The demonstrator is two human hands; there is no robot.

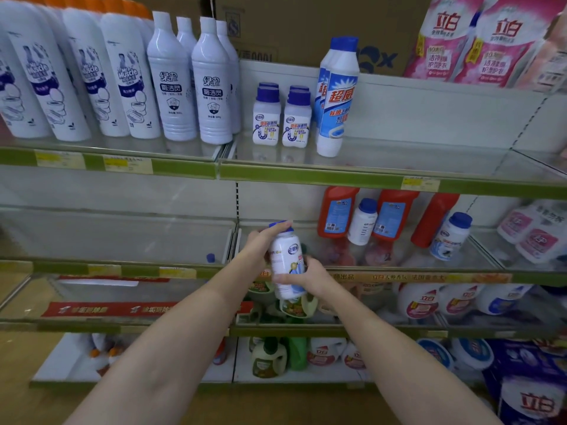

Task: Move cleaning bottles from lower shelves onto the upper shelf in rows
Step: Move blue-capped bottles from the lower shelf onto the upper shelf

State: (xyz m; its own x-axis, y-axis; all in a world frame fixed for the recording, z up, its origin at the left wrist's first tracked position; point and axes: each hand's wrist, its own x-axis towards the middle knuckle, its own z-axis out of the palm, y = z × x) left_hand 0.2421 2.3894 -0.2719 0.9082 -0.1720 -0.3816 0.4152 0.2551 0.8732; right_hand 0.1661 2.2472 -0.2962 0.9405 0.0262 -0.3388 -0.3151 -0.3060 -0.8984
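Forearms: both reach out from the bottom of the view and meet at one small white bottle (287, 262), held in the air in front of the middle shelf (383, 276).
Right hand (310, 276): wrapped round the lower body of the bottle, thumb across the label, so this one carries the weight.
Left hand (260, 240): fingers curl up and over the blue cap (looks like a steadying pinch, maybe checking the lid, can't tell which).
Where it's headed: upper shelf (310, 173), where the matching small bottles (282, 118) already stand in two short rows, just beside the tall blue-and-white bottle (336, 96).
Risk, knocking stuff: the free spot next to those rows is tight against the tall bottle, which looks top-heavy, so a careless set-down could tip it.
Risk, shelf lip: the bottle has to clear the green front rail on the way up; clipping it could jar the grip.
Risk, cap: if the lid is loose, lifting by the top hand alone could spill it.
Still to move: red bottles (337, 211) and more white ones on the middle shelf, right side.
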